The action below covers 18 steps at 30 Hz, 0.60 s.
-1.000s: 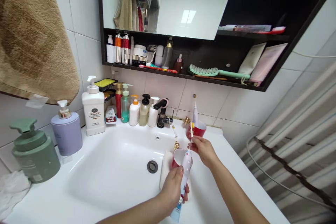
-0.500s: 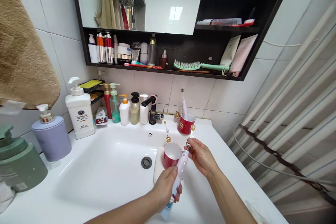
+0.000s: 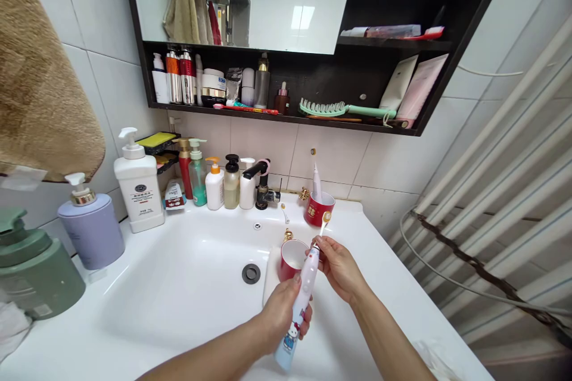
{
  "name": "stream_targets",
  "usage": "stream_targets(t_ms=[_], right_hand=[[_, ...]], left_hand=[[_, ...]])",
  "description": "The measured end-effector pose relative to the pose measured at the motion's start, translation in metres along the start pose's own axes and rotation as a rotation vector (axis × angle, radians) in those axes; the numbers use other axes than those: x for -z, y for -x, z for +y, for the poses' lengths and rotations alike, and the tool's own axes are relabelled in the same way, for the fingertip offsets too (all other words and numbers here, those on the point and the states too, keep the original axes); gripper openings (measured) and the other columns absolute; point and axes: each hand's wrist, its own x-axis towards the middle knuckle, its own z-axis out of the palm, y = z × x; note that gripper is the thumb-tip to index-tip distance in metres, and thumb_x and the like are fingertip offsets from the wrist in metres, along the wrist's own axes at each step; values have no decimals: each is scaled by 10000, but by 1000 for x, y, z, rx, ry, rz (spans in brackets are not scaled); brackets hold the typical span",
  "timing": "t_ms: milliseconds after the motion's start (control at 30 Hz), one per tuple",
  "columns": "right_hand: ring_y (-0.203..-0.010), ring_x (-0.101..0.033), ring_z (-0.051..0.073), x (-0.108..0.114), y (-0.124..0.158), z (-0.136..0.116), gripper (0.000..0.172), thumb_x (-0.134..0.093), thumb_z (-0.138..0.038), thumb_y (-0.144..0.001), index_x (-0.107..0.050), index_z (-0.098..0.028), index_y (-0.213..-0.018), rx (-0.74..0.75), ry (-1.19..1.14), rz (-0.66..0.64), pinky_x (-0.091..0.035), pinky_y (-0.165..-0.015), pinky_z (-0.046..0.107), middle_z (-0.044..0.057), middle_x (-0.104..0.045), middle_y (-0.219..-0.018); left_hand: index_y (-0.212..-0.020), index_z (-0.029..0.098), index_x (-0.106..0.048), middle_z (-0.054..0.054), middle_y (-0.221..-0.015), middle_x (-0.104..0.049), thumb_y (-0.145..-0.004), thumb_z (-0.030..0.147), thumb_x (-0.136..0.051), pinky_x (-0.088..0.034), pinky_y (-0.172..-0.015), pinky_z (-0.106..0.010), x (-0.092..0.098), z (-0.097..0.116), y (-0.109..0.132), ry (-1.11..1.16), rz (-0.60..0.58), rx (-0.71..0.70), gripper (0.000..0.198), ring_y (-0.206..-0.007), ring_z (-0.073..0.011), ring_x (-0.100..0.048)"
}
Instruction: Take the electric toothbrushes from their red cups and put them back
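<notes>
My left hand [image 3: 283, 312] is wrapped round the handle of an electric toothbrush [image 3: 306, 283], white and pale blue with a cartoon print, tilted up to the right over the sink. My right hand [image 3: 337, 265] pinches the base of the brush head [image 3: 326, 223], where it meets the top of the handle. Just behind the handle, a red cup [image 3: 288, 271] stands on a pale mat [image 3: 271, 280] in the sink. Another red cup [image 3: 316, 211] on the back ledge holds a second electric toothbrush [image 3: 317, 184]. A loose brush head [image 3: 285, 213] lies beside the faucet.
The white sink [image 3: 179, 286] has a dark drain [image 3: 251, 274] and a black faucet [image 3: 263, 181]. Several pump bottles [image 3: 214, 184] line the back and left rim. Above hangs a dark mirror cabinet [image 3: 286, 119] with toiletries. Pipes [image 3: 482, 190] run along the right wall.
My right hand and the brush head have moved down to the handle; the metal shaft visible between them earlier is now covered. The handle has turned slightly, showing more of its cartoon print.
</notes>
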Motion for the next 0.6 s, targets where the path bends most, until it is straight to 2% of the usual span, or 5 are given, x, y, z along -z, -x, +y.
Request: stream_targets(t_ms=[233, 433, 600], right_hand=[[-510, -475, 81, -2, 1, -1, 195, -534, -339, -592, -455, -168, -545, 19, 62, 5, -366, -513, 210, -50, -449, -491], [-488, -452, 78, -6, -1, 2, 212, -534, -349, -585, -440, -168, -529, 77, 103, 71, -352, -483, 202, -50, -439, -476], [-408, -388, 57, -12, 1, 4, 225, -494, -381, -613, -432, -176, -543, 33, 35, 67, -322, -424, 182, -60, -413, -441]], left_hand=[[-636, 152, -359, 51, -424, -399, -603, 593, -286, -248, -305, -164, 1, 1, 0, -33, -32, -33, 448, -287, -37, -344], [-670, 156, -360, 58, -436, -400, -601, 574, -323, -230, -305, -163, 4, 2, -2, -194, 63, -144, 425, -277, -31, -331], [-679, 152, -364, 49, -438, -393, -623, 594, -233, -248, -313, -168, 0, 8, 1, -25, -60, -34, 464, -293, -39, -345]])
